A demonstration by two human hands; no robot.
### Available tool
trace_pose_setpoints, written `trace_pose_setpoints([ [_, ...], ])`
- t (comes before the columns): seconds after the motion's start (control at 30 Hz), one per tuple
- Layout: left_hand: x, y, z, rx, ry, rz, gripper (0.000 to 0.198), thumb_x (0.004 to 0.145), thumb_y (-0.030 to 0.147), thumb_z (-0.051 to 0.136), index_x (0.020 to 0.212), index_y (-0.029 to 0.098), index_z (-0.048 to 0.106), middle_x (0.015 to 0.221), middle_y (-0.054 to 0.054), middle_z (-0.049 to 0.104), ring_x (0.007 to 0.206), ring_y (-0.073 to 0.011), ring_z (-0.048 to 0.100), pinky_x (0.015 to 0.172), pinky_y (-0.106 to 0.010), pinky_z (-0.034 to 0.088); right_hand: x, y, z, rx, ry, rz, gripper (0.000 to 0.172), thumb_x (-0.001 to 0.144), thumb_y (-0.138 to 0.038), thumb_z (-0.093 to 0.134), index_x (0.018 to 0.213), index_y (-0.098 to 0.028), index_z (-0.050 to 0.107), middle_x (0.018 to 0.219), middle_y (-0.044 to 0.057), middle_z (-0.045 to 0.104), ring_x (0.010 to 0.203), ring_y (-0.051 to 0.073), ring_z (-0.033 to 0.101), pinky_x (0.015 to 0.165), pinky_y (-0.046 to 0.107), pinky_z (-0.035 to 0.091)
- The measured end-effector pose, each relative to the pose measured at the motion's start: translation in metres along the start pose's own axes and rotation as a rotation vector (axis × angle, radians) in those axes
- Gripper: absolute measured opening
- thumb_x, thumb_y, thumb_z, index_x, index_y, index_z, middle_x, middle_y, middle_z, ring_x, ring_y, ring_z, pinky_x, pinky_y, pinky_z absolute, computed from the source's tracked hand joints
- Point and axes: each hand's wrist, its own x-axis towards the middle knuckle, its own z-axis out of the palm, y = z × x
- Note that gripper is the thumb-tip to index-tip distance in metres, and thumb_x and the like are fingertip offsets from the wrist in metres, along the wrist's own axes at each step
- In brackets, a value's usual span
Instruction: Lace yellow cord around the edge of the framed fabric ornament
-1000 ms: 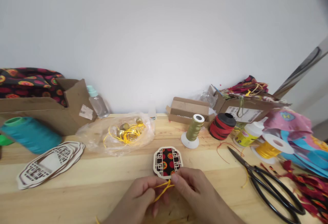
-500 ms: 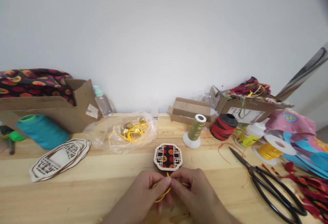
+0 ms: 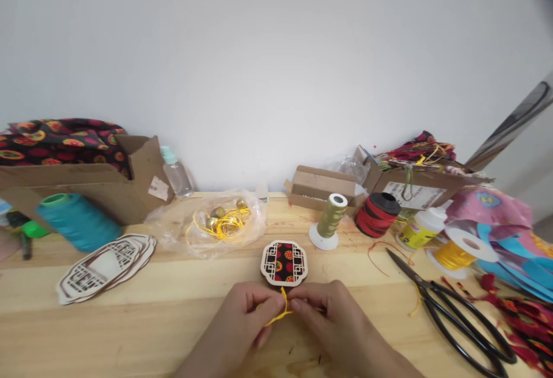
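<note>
My left hand (image 3: 239, 329) and my right hand (image 3: 334, 323) meet at the near edge of the wooden table (image 3: 164, 309). Both pinch a yellow cord (image 3: 281, 307) between thumb and fingertips. The cord runs up to a small wooden lattice ornament (image 3: 284, 261) with a black and red patterned centre, which lies flat just beyond my fingers.
Black scissors (image 3: 453, 314) lie at the right. Behind the ornament are an olive thread spool (image 3: 329, 219), a red spool (image 3: 377, 213), a glue bottle (image 3: 421, 227) and a yellow spool (image 3: 453, 251). At the left are a stack of lattice pieces (image 3: 106, 263), a teal spool (image 3: 78, 221), a bag of bells (image 3: 218, 222) and a cardboard box (image 3: 86, 188).
My hands have drawn closer together on the yellow cord and shifted a little. The view has drifted left, so things at the left sit further right in the picture.
</note>
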Motion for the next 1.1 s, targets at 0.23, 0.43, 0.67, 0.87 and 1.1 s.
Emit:
trace_pose_setpoints([
  [0.23, -0.002, 0.011, 0.000, -0.093, 0.092, -0.067, 0.037, 0.065, 0.039, 0.049, 0.041, 0.019, 0.030, 0.042, 0.009, 0.018, 0.043, -0.0062, 0.014, 0.042, -0.022, 0.009, 0.000, 0.002, -0.017, -0.098, 0.058, -0.017, 0.023, 0.079, -0.023, 0.041, 0.075, -0.018, 0.063, 0.057, -0.002, 0.057, 0.051, 0.009, 0.045, 0.047, 0.017, 0.030],
  [0.43, -0.002, 0.010, -0.004, -0.180, 0.244, -0.150, 0.039, 0.060, 0.047, 0.054, 0.039, 0.018, 0.036, 0.030, 0.012, 0.016, 0.033, -0.0040, 0.011, 0.038, -0.022, 0.005, -0.002, -0.002, -0.032, -0.118, 0.157, -0.020, 0.026, 0.080, -0.029, 0.040, 0.069, -0.018, 0.061, 0.054, -0.002, 0.053, 0.050, 0.010, 0.043, 0.046, 0.018, 0.032],
  [0.67, -0.001, 0.006, -0.008, -0.297, 0.219, -0.200, 0.041, 0.057, 0.051, 0.057, 0.041, 0.019, 0.035, 0.029, 0.013, 0.017, 0.031, -0.0033, 0.010, 0.035, -0.021, 0.004, -0.003, 0.004, -0.050, -0.351, 0.245, -0.026, 0.022, 0.078, -0.030, 0.043, 0.069, -0.019, 0.060, 0.056, 0.000, 0.053, 0.053, 0.013, 0.047, 0.048, 0.022, 0.036],
  [0.87, -0.001, 0.010, -0.003, -0.117, 0.192, -0.122, 0.035, 0.064, 0.044, 0.050, 0.043, 0.017, 0.042, 0.033, 0.011, 0.018, 0.034, -0.0042, 0.011, 0.038, -0.022, 0.004, 0.000, 0.001, -0.015, -0.380, 0.335, -0.353, 0.027, 0.068, -0.030, 0.059, 0.093, -0.022, 0.057, 0.089, 0.007, 0.054, 0.081, 0.019, 0.048, 0.067, 0.030, 0.041],
  [1.1, 0.000, 0.005, -0.002, -0.078, 0.127, -0.004, 0.037, 0.066, 0.042, 0.050, 0.042, 0.015, 0.047, 0.044, 0.008, 0.020, 0.044, -0.0065, 0.015, 0.042, -0.022, 0.009, 0.005, 0.005, 0.003, -0.320, 0.307, -0.356, 0.015, 0.076, -0.024, 0.050, 0.068, -0.019, 0.061, 0.065, 0.003, 0.059, 0.065, 0.013, 0.051, 0.058, 0.023, 0.040],
])
